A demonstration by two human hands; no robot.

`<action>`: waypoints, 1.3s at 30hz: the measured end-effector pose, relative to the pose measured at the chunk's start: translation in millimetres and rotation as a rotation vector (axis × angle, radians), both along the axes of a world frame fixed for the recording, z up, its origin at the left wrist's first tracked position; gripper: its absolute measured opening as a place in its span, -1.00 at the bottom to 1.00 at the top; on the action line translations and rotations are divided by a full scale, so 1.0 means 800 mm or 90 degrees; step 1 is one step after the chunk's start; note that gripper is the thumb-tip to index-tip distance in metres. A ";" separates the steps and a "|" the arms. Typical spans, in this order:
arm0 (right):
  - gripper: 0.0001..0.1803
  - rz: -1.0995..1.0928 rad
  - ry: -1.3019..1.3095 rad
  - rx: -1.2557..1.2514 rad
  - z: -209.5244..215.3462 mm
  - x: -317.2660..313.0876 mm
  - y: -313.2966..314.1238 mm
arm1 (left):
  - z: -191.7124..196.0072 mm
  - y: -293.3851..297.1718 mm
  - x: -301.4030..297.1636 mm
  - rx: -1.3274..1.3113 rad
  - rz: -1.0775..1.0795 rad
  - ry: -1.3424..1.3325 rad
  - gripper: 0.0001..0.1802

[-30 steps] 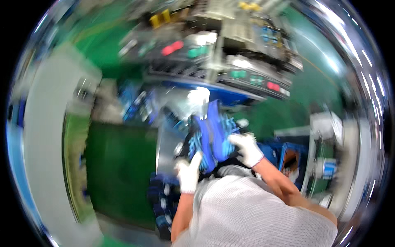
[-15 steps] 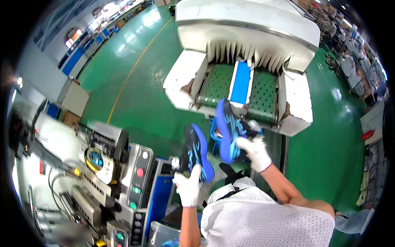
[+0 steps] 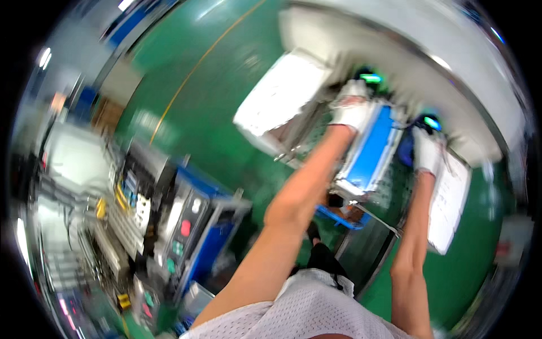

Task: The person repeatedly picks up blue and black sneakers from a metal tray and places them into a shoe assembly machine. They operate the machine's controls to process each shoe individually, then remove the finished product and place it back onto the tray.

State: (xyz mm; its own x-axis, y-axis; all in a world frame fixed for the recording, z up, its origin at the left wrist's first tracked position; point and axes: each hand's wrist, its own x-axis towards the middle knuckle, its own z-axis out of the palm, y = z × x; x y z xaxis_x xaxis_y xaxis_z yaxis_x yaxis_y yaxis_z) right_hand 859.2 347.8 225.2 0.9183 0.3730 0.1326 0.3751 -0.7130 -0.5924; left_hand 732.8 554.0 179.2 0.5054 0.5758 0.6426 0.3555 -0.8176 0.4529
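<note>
Both arms stretch forward to the mouth of a white conveyor machine (image 3: 474, 73). My left hand (image 3: 351, 106), in a white glove, is at the left belt, closed on a dark sneaker (image 3: 370, 77) with a bright green patch. The machine's hanging strips are right beside that shoe. On the right belt my gloved right hand (image 3: 427, 150) grips the other sneaker (image 3: 405, 150), whose blue sole shows to the left of the glove. Motion blurs the fingers, and the gloves cover much of each shoe. A blue panel (image 3: 371, 148) runs between the two hands.
White side housings flank the belts, the left one (image 3: 285, 99) and the right one (image 3: 450, 212). Below the panel hangs a blue basket (image 3: 350, 220). To the left stands a machine with a button panel (image 3: 185, 229). Green floor (image 3: 226, 107) carries a yellow line.
Both hands have moved forward and right, carrying the sneakers from in front of my body to the machine's belts. The view has tilted and come closer to the machine.
</note>
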 end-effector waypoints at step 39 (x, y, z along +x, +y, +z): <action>-0.25 1.160 0.249 -0.304 -0.289 -1.283 -0.214 | -0.249 -1.254 -1.622 -1.112 1.422 0.064 -0.44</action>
State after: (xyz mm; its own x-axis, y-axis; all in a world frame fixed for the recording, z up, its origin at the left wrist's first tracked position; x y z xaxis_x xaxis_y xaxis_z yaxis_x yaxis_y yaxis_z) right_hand -167.2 176.9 -5.7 -0.6151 0.7107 -0.3412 0.6573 0.2233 -0.7198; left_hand -564.9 -449.5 -19.9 -0.8702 -0.2960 -0.3939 -0.2717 0.9552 -0.1175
